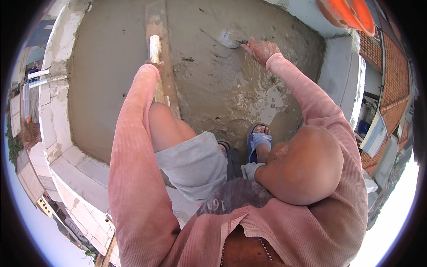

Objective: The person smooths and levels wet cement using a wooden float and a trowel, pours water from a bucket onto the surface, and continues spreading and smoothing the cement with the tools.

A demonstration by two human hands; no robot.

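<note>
A broad layer of wet grey mortar (106, 80) spreads in front of me. It is smooth on the left and rough and watery on the right. My left hand (159, 67) is closed at the near end of a pale wooden handle (155, 48), though the sleeve hides most of its fingers. That handle lies along a long wooden board (156, 15), which rests on the mortar and runs from the far edge toward my knee. Farther right, my right hand (262, 50) grips a trowel (230, 39), its mortar-smeared blade pointing left and touching the wet surface.
Low walls of pale blocks (340, 66) enclose the mortar. An orange bucket (347, 15) stands at the far right corner. My sandalled foot (259, 141) is beside the wet mortar. Tiled roofs (393, 75) lie beyond the right wall; more buildings show beyond the left one.
</note>
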